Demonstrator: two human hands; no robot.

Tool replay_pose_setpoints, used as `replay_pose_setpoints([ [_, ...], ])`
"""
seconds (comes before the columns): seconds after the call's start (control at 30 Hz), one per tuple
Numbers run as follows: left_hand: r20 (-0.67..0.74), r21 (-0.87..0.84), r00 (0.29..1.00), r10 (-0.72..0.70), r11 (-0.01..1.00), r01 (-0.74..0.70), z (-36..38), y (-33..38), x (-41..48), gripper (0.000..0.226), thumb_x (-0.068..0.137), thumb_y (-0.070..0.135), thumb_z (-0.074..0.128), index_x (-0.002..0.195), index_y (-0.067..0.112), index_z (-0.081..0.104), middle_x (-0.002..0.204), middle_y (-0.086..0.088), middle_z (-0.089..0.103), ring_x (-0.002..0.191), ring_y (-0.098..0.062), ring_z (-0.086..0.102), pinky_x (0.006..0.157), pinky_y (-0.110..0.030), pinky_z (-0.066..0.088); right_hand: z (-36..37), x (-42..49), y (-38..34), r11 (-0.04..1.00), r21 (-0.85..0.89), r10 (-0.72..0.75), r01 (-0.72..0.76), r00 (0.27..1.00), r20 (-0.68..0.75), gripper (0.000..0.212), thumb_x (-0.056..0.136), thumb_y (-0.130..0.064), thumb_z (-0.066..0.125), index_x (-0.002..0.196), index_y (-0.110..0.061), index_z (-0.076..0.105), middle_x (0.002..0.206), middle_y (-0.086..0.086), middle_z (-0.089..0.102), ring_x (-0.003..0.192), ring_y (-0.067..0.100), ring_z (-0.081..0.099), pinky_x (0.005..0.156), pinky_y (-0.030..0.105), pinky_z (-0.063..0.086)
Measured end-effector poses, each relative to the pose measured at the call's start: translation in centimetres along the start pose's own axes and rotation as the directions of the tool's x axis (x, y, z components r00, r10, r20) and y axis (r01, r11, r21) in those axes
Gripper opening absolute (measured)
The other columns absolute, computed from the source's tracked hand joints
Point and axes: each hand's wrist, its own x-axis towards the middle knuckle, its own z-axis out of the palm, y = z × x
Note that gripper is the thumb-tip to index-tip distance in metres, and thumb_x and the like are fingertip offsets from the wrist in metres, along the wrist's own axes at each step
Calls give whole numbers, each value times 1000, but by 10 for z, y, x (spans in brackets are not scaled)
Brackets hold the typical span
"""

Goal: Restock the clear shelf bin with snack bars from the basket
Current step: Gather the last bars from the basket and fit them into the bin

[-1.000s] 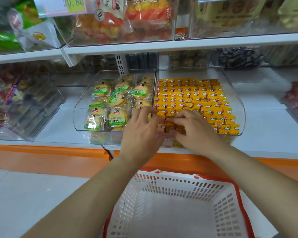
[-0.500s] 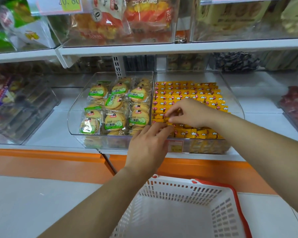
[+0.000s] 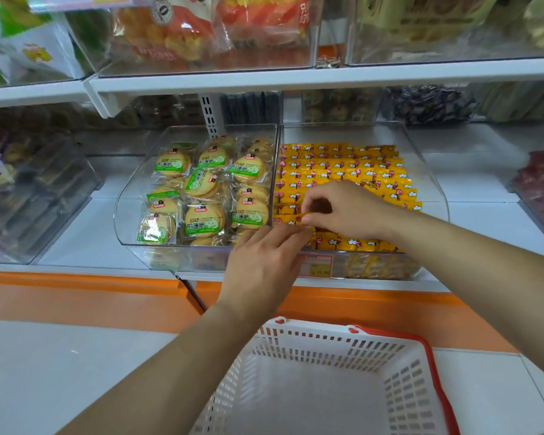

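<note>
The clear shelf bin [image 3: 434, 183] holds neat rows of yellow snack bars [image 3: 352, 167]. My right hand [image 3: 346, 211] hovers over the front-left rows, fingers curled, thumb and forefinger pinching one yellow bar. My left hand [image 3: 264, 265] reaches over the bin's front wall, its straight fingertips touching the front row of bars just below the right hand. Below the shelf sits the white basket [image 3: 327, 350] with a red rim; its inside shows no bars.
A second clear bin [image 3: 129, 196] to the left holds round cookies in green-labelled packets [image 3: 201, 189]. More clear bins of snacks stand at far left, far right and on the upper shelf [image 3: 296, 78]. An orange base panel [image 3: 107, 296] runs under the shelf.
The right hand moved from the front edge further into the bin's left rows. The left hand drew back slightly to the front row. The camera shifted, so the bin sits higher and right.
</note>
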Motion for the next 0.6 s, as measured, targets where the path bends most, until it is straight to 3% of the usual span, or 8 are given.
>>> replay_pose_setpoints([
  [0.13, -14, 23, 999, 50, 999, -49, -1, 0, 1, 37, 75, 12, 88, 111, 14, 79, 109, -3, 77, 87, -32, 73, 73, -42, 57, -6, -5, 1, 992, 123, 28, -33, 999, 42, 10, 89, -41, 71, 92, -32, 75, 90, -20, 70, 87, -5, 62, 80, 23, 52],
  [0.27, 2, 16, 999, 51, 999, -51, -3, -1, 2, 34, 76, 11, 88, 109, 15, 80, 107, -3, 78, 87, -32, 73, 73, -42, 57, -6, -10, 1, 993, 120, 14, -21, 998, 57, 11, 86, -34, 77, 96, -31, 75, 95, -20, 71, 92, -6, 63, 85, 21, 53],
  [0.47, 87, -21, 996, -23, 999, 25, -8, 5, 5, 33, 83, 16, 81, 115, 15, 76, 115, -3, 75, 99, -30, 72, 79, -43, 58, -5, -6, -3, 988, 139, 66, -65, 998, -2, 1, 90, -27, 73, 89, -27, 74, 90, -17, 71, 87, -2, 65, 82, 25, 55],
  [0.6, 112, -33, 989, -91, 995, 95, -11, 9, 14, 34, 92, 28, 72, 124, 18, 68, 121, -2, 72, 109, -27, 66, 82, -39, 53, -2, -1, -6, 991, 99, 101, -93, 991, -84, 8, 95, -24, 66, 88, -25, 67, 91, -15, 68, 89, 1, 64, 81, 29, 55],
])
